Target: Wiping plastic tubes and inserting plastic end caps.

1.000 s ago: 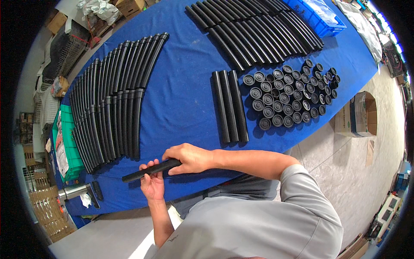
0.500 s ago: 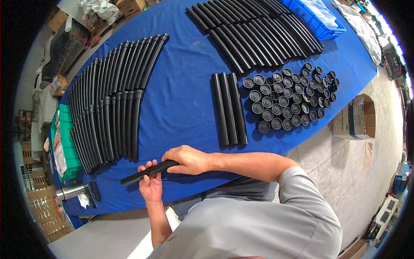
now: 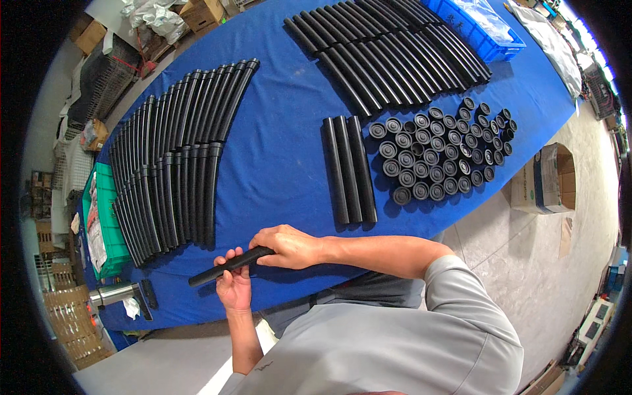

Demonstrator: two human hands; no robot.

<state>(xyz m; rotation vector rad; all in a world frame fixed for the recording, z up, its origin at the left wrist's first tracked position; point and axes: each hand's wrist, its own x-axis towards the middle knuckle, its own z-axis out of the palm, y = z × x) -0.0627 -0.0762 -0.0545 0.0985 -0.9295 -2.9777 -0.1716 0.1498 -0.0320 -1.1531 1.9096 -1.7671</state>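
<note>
A black tube (image 3: 220,268) is held slantwise above the near edge of the blue-covered table (image 3: 276,151). My left hand (image 3: 235,288) grips it around the middle from below, palm turned up. Over its right end my right hand (image 3: 288,247) is closed, hiding that end. Beyond my right hand, three black tubes (image 3: 347,171) lie side by side. To their right stand several round black caps (image 3: 431,157) in a loose cluster. At the left, rows of black tubes with collared ends (image 3: 174,155) lie close together.
More plain black tubes (image 3: 388,56) lie in rows at the far side, next to a blue crate (image 3: 503,49). A green crate (image 3: 113,227) sits at the left edge, with a metal cylindrical tool (image 3: 115,294) nearer me. An open cardboard box (image 3: 546,178) stands on the floor at right.
The view has shifted slightly. Both hands keep their hold on the tube, at nearly the same place and tilt.
</note>
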